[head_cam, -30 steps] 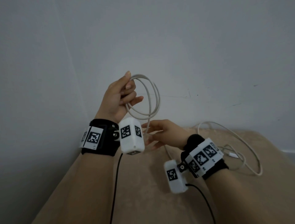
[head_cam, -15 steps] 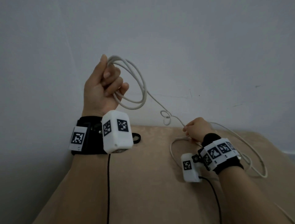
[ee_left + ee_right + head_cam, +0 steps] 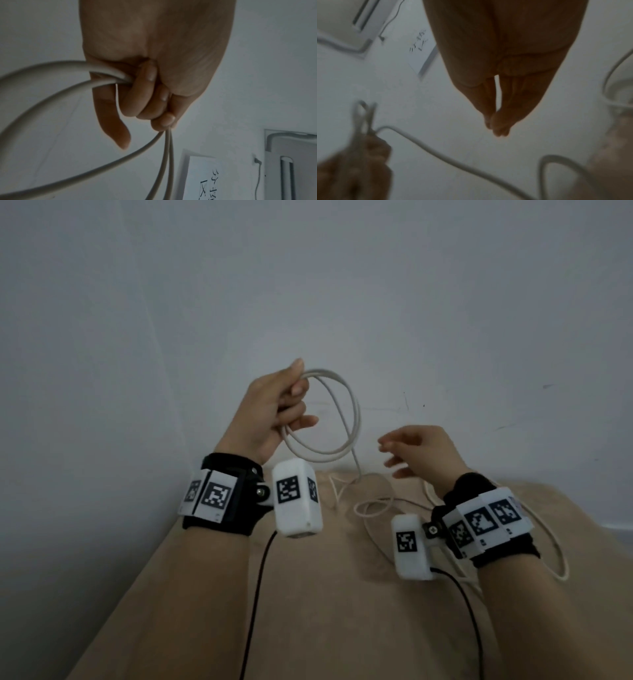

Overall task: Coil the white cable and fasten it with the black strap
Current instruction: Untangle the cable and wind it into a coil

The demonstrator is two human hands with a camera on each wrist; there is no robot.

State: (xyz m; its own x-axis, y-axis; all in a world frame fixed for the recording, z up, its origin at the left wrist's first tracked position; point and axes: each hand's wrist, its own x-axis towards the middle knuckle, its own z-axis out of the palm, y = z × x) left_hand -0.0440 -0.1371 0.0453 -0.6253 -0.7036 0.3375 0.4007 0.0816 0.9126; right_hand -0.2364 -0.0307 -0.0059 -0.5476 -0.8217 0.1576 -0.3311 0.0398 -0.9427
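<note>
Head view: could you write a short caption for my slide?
Left hand holds cable loops above the table; right hand is open beside them.

Your left hand [image 3: 274,409] holds the round white cable coil [image 3: 337,419] left of your right hand [image 3: 423,451], above the flat beige table [image 3: 308,594]

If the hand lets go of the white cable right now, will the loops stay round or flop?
Probably flop. The white cable keeps its loops only where the left hand grips them, and its free part sags onto the table in loose curls. It looks thin, so likely light. The right hand holds nothing, so nothing else steadies the loops.
</note>
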